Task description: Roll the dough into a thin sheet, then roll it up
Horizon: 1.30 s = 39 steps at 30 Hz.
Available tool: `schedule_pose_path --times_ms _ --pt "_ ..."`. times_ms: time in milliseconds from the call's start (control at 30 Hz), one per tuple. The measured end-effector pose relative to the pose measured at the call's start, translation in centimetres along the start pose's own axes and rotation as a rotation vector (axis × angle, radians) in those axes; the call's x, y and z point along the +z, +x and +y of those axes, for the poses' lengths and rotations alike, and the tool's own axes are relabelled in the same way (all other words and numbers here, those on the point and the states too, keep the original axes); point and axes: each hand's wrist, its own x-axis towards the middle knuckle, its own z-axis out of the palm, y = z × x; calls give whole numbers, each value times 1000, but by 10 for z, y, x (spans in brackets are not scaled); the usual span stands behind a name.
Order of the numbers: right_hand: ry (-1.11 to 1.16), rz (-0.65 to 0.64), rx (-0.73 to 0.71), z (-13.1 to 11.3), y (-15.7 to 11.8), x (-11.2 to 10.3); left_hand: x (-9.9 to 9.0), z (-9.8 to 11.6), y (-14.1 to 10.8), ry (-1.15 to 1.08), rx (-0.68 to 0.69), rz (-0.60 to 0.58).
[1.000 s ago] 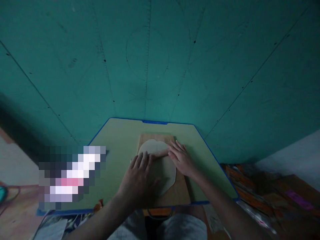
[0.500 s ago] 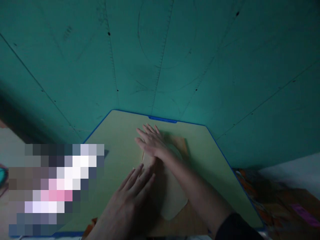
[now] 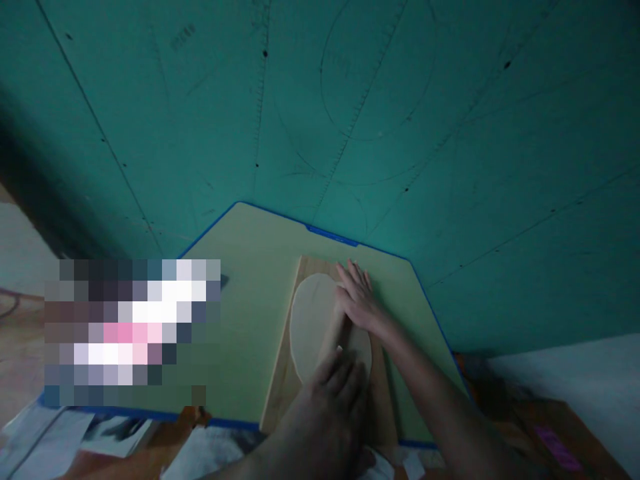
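"Where's the dough?"
"It's under your left hand [image 3: 333,403] and right hand [image 3: 359,300]. The dough [image 3: 313,313] has a pale rolling pin [image 3: 331,335] slanting across it."
"And the hands?"
"Your right hand is over the pin's far end, fingers long. Your left bends over the near end; can't tell how tightly."
"What's around?"
"Flat, roundish dough, wooden board [image 3: 284,397], blue-edged surface [image 3: 250,313]."

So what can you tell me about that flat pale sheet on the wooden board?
The pale sheet looks like thin, smooth dough, roughly oval with a rounded edge. It lies flat on the wooden board. A pale rod rests slantwise across it, with the left hand and right hand on the rod. The left hand hides its near end.
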Motion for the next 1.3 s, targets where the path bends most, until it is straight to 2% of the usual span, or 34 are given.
schedule_pose_path --times_ms 67,133,267,333,433,533,667,767,833,900,1000,1100,1200,1300 --pt "7 8 -7 -11 5 0 1 -3 -9 -38 -33 -21" --pt "14 23 -66 -33 17 1 -4 -9 -25 -62 -88 -21" --pt "33 88 -206 -91 47 6 -20 -27 -66 7 -255 67" --pt "26 130 -242 -114 58 9 -26 -35 -83 65 -283 124" --pt "-8 154 -299 -126 61 10 -32 -38 -94 94 -261 154" --pt "-27 142 -284 -105 51 9 -33 -32 -86 27 -223 112" --pt "-12 46 -210 -42 23 8 -26 -30 -72 -48 -196 142" --pt "16 35 -104 4 -5 8 -15 -36 -70 7 -273 222" --pt "20 44 -62 19 -18 8 -9 -41 -70 54 -326 240" --pt "6 40 -47 18 -21 7 -5 -44 -71 84 -353 239" --pt "-6 3 -73 -13 -5 3 -3 -42 -71 115 -388 291" --pt "0 9 -162 -63 20 3 -1 -40 -72 108 -401 300" --pt "-7 119 -219 -111 40 7 1 -38 -74 65 -481 299" --pt "6 216 -235 -141 49 13 -1 -37 -75 -14 -575 327"
